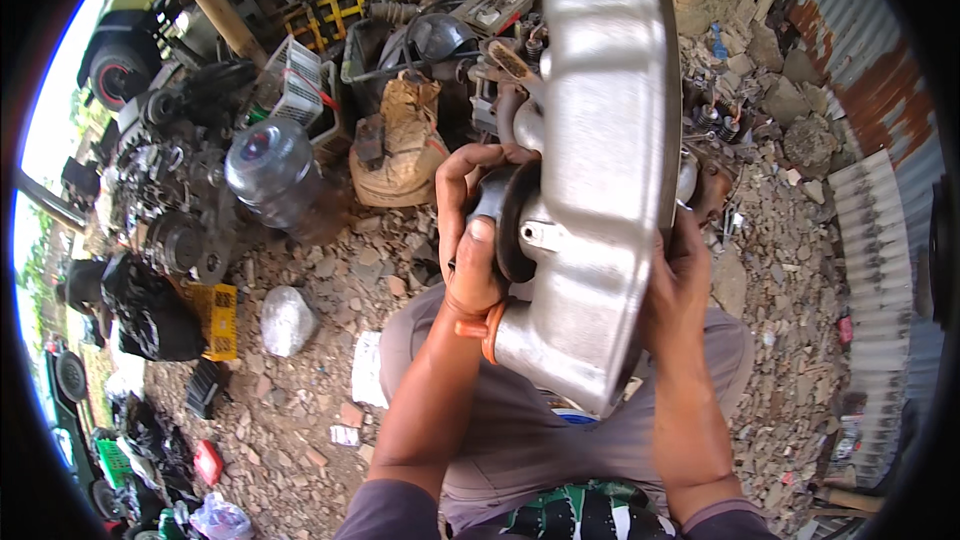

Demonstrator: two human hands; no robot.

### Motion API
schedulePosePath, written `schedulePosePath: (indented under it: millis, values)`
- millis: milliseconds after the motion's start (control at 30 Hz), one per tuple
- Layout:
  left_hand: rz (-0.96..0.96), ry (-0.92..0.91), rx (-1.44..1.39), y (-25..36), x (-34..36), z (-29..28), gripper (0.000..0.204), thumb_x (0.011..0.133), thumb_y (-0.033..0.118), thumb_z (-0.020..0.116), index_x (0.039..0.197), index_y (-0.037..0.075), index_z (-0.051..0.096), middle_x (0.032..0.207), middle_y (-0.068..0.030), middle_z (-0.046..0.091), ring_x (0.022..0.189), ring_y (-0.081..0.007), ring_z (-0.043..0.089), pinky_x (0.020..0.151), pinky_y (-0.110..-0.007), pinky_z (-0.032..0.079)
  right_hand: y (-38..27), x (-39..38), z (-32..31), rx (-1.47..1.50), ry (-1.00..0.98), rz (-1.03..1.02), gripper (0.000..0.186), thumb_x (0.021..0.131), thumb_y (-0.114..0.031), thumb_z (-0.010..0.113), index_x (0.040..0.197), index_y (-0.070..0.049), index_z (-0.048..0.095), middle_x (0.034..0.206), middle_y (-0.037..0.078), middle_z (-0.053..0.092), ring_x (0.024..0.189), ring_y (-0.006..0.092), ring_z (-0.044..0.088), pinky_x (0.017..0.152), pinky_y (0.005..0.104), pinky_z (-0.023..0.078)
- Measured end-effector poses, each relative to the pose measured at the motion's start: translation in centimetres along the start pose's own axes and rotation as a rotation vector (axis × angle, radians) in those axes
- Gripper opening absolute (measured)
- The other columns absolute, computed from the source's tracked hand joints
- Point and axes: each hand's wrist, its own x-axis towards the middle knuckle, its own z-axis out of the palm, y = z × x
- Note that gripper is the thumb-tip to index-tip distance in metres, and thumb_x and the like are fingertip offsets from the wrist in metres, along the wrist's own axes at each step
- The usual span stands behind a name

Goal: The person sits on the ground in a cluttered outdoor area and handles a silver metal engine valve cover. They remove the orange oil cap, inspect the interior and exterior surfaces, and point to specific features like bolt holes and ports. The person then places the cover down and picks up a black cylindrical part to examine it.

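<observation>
A large silver metal housing [605, 180] with rounded ribs is held upright in front of me, above my lap. My left hand [468, 230] is wrapped round a dark, round, knob-like part [515, 220] that juts from the housing's left side, with the thumb across it. Just beside my left wrist, an orange ring [490, 332] sits on a short stub low on the housing. My right hand [678, 285] grips the housing's right edge. Its fingertips are partly hidden behind the metal. The far side of the housing does not show.
Rubble covers the ground. A clear water jug [275, 175], a brown sack [400, 155], a white crate [297, 80] and piled engine parts lie ahead and left. A yellow crate [212, 320] stands beside black bags. Corrugated sheets [875, 270] border the right.
</observation>
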Motion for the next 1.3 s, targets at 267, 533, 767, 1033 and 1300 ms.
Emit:
schedulePosePath:
  millis: [267,533,767,1033,1300]
  values:
    - [-0.291,0.194,-0.593,-1.9,-2.9,-7.2,0.074,0.090,0.052,0.051,0.142,0.002,0.035,0.135,-0.0196,0.049,0.119,-0.0306,0.055,0.102,-0.043,0.046,-8.9,0.0,1.8,-0.484,-0.098,-0.219,0.024,0.097,-0.015,0.059,0.114,0.003,0.056,0.097,0.021,0.064,0.087,0.0333,0.063,0.079,0.0363,0.048]
    - [-0.466,0.263,-0.682,-1.2,-5.6,-9.6,0.073,0.090,0.052,0.050,0.141,0.002,0.036,0.133,-0.0193,0.050,0.118,-0.0303,0.056,0.101,-0.043,0.047,-9.4,-1.8,4.2,-0.200,-0.241,-0.372,0.059,0.081,0.005,0.050,0.137,0.018,0.037,0.128,0.034,0.053,0.123,0.0407,0.055,0.105,0.0391,0.041]
    - [-0.500,0.276,-0.662,-1.4,-5.5,-10.0,0.071,0.090,0.052,0.050,0.140,0.002,0.037,0.132,-0.0191,0.051,0.116,-0.0301,0.056,0.100,-0.043,0.047,-8.1,-2.7,4.2,0.013,-0.299,-0.468,0.075,0.069,0.009,0.045,0.141,0.022,0.029,0.141,0.035,0.043,0.136,0.0390,0.043,0.113,0.0372,0.031]
    - [-0.524,0.274,-0.639,-1.3,-4.8,-9.6,0.070,0.091,0.052,0.049,0.138,0.002,0.039,0.130,-0.0188,0.053,0.115,-0.0298,0.057,0.099,-0.042,0.048,-8.1,-2.8,4.3,0.026,-0.324,-0.474,0.075,0.068,0.007,0.047,0.140,0.021,0.032,0.138,0.035,0.047,0.133,0.0389,0.047,0.111,0.0363,0.034]
    - [-0.540,0.266,-0.621,-1.5,-4.0,-9.2,0.069,0.091,0.052,0.049,0.137,0.002,0.040,0.129,-0.0186,0.054,0.113,-0.0295,0.058,0.098,-0.042,0.049,-7.5,-1.7,3.1,-0.001,-0.289,-0.473,0.073,0.067,0.008,0.047,0.139,0.019,0.037,0.139,0.031,0.048,0.135,0.0351,0.045,0.112,0.0348,0.031]
